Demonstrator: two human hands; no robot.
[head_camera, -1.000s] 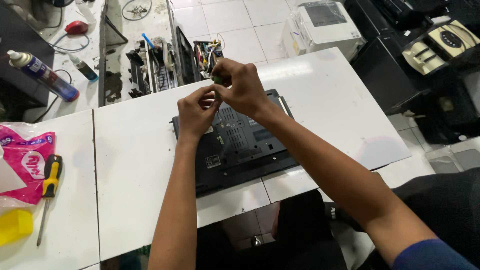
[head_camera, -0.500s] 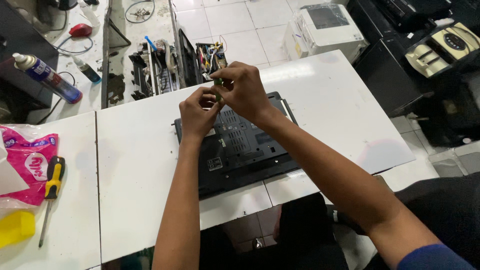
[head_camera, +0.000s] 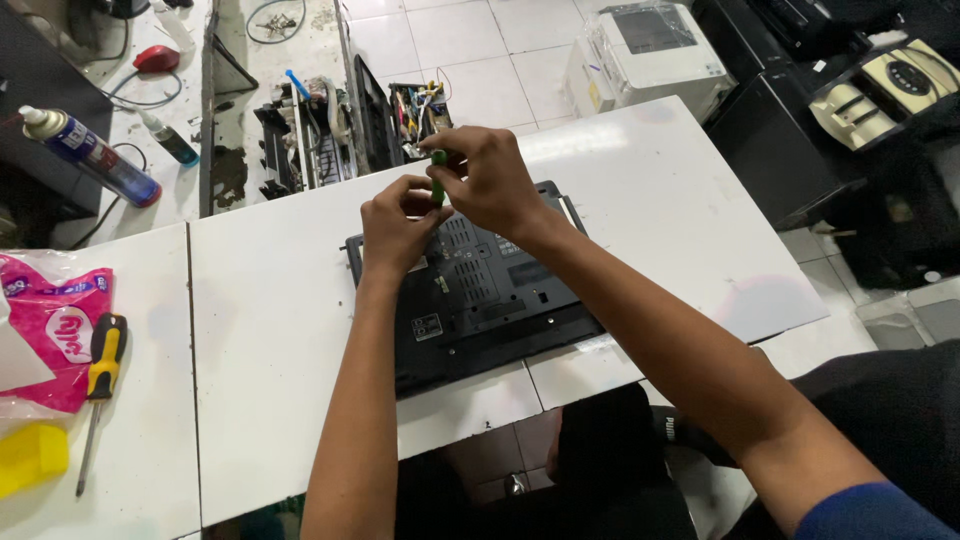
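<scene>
Nearest me, the black laptop (head_camera: 475, 300) lies underside up on the white tabletop (head_camera: 270, 330), its long axis running left to right, slightly skewed. Both my hands hover over its far edge. My left hand (head_camera: 395, 225) is curled, fingertips against the green screwdriver (head_camera: 438, 178), which stands nearly upright. My right hand (head_camera: 485, 180) is closed around its handle from above.
</scene>
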